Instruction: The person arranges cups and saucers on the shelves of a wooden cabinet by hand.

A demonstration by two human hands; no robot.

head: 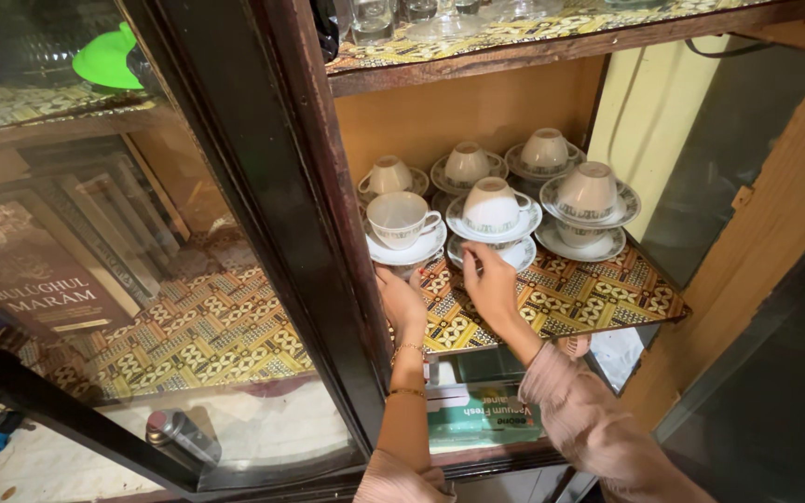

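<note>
The left hand (401,300) reaches up under the front-left saucer (406,250) on the shelf (598,298), its fingers hidden beneath the rim, so their spread cannot be told. That saucer carries an upright cup (400,219). The right hand (491,284) touches the lower middle saucer (494,253) at the shelf's front edge, fingers loosely spread. Six cups show: one upright, five upturned on saucers.

Two bare hands, pink long sleeves pushed up, thin gold bracelets (406,371) on left wrist
</note>
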